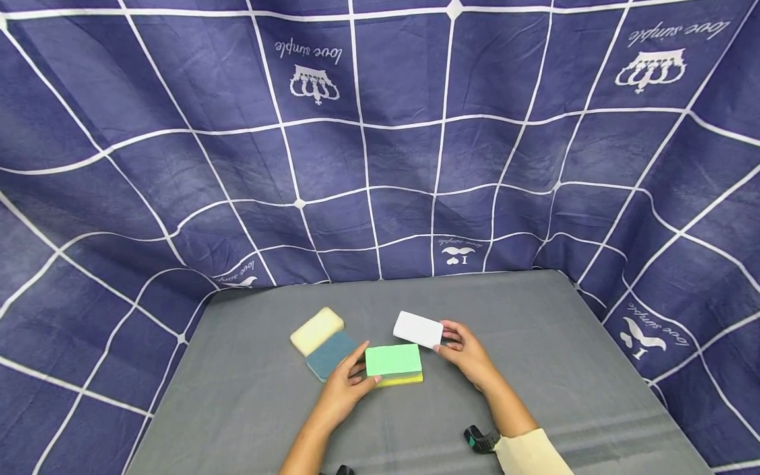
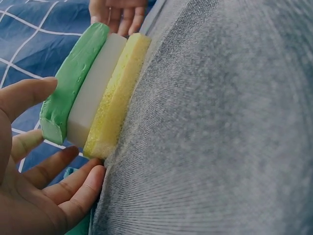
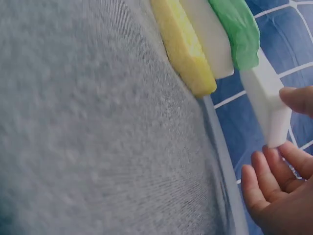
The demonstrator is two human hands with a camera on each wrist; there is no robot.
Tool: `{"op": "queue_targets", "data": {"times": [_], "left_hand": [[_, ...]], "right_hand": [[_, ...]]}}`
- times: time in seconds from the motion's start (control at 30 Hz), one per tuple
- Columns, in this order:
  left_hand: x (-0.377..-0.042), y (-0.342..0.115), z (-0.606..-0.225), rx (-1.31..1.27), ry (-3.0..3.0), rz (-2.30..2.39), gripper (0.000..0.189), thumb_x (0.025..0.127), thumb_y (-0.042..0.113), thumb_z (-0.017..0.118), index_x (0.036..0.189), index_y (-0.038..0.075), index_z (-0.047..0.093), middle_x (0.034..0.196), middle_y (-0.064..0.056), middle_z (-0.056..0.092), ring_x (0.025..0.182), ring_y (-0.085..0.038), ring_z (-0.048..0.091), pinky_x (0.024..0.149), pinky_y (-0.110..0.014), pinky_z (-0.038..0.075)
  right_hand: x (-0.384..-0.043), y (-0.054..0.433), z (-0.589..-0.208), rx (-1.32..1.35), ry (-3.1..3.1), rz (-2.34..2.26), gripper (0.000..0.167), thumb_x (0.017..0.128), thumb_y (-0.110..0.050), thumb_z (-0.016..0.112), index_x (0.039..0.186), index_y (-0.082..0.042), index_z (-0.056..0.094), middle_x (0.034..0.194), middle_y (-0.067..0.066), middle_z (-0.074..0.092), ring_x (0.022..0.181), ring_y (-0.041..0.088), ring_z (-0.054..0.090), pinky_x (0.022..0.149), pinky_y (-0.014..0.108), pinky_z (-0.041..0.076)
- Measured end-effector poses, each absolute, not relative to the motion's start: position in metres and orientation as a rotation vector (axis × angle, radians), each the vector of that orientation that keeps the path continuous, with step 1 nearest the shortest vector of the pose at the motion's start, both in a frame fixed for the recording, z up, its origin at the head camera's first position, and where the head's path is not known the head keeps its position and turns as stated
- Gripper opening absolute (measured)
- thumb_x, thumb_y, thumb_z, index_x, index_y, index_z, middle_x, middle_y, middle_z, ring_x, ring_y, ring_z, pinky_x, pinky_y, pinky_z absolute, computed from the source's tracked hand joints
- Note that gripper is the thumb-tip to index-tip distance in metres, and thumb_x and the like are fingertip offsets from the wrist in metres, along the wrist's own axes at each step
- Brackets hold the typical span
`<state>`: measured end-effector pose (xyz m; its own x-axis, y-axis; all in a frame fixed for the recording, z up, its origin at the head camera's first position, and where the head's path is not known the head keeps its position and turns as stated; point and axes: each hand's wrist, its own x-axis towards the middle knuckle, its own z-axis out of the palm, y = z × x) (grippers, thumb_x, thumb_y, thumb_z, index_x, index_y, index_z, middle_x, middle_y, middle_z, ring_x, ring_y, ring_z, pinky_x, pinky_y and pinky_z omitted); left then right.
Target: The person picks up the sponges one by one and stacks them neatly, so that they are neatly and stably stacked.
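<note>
A stack stands mid-table: a yellow sponge (image 2: 117, 95) at the bottom, a white block (image 2: 95, 90) in the middle and a green block (image 1: 392, 361) on top. My left hand (image 1: 342, 386) is at the stack's left end, thumb tip at the green block's near edge. Its other fingers (image 2: 73, 186) spread loosely beside the end, relaxed rather than curled round it. Behind and right of the stack, my right hand (image 1: 469, 353) pinches the right end of a white sponge block (image 1: 418, 330) between thumb and fingertips. In the right wrist view that block stands partly behind the green one.
To the left on the grey-covered table (image 1: 249, 396) lie a cream sponge (image 1: 317, 330) and a blue-grey sponge (image 1: 331, 356), edges meeting. The blue-grey one is close behind the left hand. A blue curtain (image 1: 404, 158) with white lines rises beyond the table's far edge.
</note>
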<state>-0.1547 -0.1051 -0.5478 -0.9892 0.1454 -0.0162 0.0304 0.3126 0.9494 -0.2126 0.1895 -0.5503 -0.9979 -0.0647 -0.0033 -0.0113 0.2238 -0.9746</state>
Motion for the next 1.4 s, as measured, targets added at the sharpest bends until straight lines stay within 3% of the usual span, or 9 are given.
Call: {"op": "queue_targets", "data": {"times": [0.27,0.77,1.4], "left_hand": [[-0.155,-0.105,-0.548,0.172,2.468,1.773,0.075,0.088,0.032,0.079,0.153,0.019,0.046,0.151,-0.016,0.049,0.134,-0.034,0.056,0.102,-0.049,0.053],[-0.156,-0.105,-0.550,0.146,2.497,1.744,0.071,0.087,0.034,0.080,0.149,0.018,0.050,0.146,-0.015,0.055,0.132,-0.032,0.057,0.100,-0.047,0.054],[-0.154,-0.103,-0.549,0.118,2.542,1.743,0.075,0.085,0.035,0.082,0.150,0.018,0.050,0.146,-0.018,0.055,0.131,-0.036,0.058,0.098,-0.047,0.056]], "right_hand": [[-0.202,0.188,-0.542,-0.150,2.392,-2.010,0.061,0.087,-0.005,0.077,0.143,-0.004,0.052,0.140,0.017,0.050,0.117,0.015,0.056,0.091,0.016,0.051],[-0.198,0.184,-0.541,-0.296,2.362,-2.070,0.059,0.087,-0.003,0.077,0.141,0.002,0.053,0.142,0.020,0.051,0.115,0.000,0.056,0.094,0.017,0.052],[-0.186,0.164,-0.535,-0.715,2.421,-1.856,0.058,0.089,-0.011,0.078,0.141,0.001,0.055,0.140,0.018,0.056,0.128,0.016,0.057,0.104,0.041,0.052]]}}
